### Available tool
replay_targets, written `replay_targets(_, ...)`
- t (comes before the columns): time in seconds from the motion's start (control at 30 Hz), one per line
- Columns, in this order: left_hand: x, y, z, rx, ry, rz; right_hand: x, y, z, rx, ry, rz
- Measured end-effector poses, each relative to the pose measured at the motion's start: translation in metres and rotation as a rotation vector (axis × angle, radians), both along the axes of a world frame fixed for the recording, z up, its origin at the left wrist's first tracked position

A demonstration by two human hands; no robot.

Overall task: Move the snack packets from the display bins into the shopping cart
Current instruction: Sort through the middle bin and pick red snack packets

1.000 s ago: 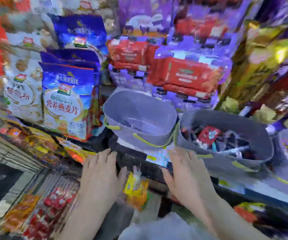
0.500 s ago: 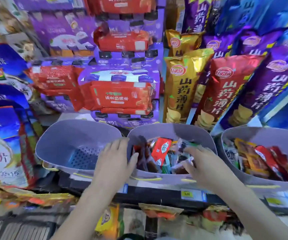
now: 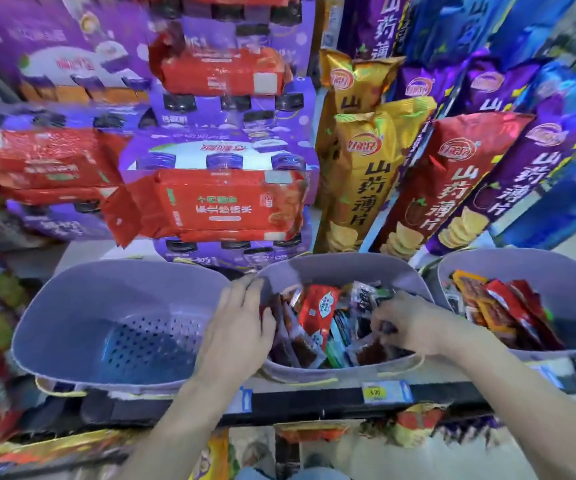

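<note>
While the left hand [image 3: 238,327] lies with its grip slack and fingers straight over the middle bin's [image 3: 342,264] left rim, the right hand [image 3: 406,323] curls its grip round snack packets [image 3: 318,308] heaped inside that bin on the shelf [image 3: 314,404].

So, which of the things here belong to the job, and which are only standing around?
Job: snack packets, middle bin, right bin, left hand, right hand.
Only around: left bin (nothing in it), tall chip bags, red packs, purple boxes, price tag.
</note>
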State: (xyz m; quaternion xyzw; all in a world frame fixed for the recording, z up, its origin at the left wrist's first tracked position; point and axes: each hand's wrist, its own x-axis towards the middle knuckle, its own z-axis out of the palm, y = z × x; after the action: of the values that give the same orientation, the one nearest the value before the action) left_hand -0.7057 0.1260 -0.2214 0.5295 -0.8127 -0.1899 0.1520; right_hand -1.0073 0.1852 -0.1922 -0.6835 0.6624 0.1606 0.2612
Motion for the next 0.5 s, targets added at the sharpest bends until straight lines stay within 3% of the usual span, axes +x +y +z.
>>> replay_targets(0.2, 0.002, 0.001, -0.002, -0.004, 0.041, 0.005, -0.013, -0.009, 0.001, -0.083, -0.205, -0.030)
replay_targets(0.4, 0.002, 0.000, 0.005, 0.048, 0.114, 0.028, -0.021, -0.015, 0.020, -0.410, -0.645, -0.323)
replay_targets(0.5, -0.007, 0.004, 0.014, -0.015, 0.140, 0.113, -0.026, -0.022, 0.031, -0.492, -0.834, -0.457)
